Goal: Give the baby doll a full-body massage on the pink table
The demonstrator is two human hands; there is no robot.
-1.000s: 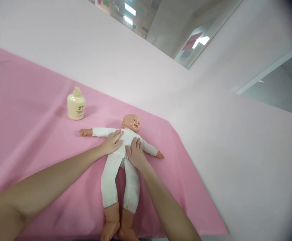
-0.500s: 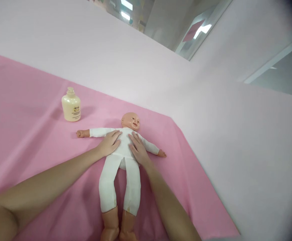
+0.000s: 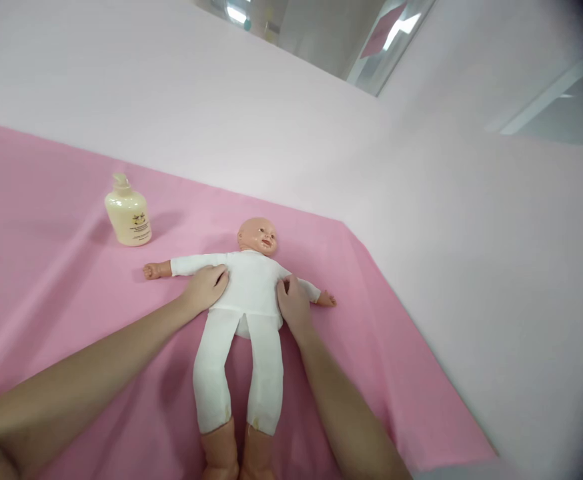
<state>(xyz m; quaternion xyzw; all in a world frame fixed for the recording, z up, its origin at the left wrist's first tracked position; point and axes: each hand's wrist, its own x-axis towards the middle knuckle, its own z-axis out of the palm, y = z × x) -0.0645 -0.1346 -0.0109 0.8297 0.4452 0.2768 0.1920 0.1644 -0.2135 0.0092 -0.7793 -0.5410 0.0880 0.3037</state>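
Observation:
A baby doll (image 3: 245,283) with a bald head and white cloth body lies on its back, arms spread and feet toward me. My left hand (image 3: 206,287) is at the left edge of its chest, below the armpit, with fingers curled against the white cloth. On the opposite side, my right hand (image 3: 294,303) is closed at the chest's right edge, its fingers bent in and touching the cloth. The fingertips of both hands are partly hidden. A pale yellow pump bottle (image 3: 129,217) stands upright beyond the doll's outstretched arm on the left.
A pink cloth (image 3: 61,193) covers the surface under the doll and bottle, with soft folds. White wall panels (image 3: 291,153) rise along its far edge and right side. A mirror or window (image 3: 321,40) is set into the wall at the top.
Both hands have slid outward from the flat chest to its two sides, and their fingers have curled in. The view has shifted slightly; the doll still lies on its back.

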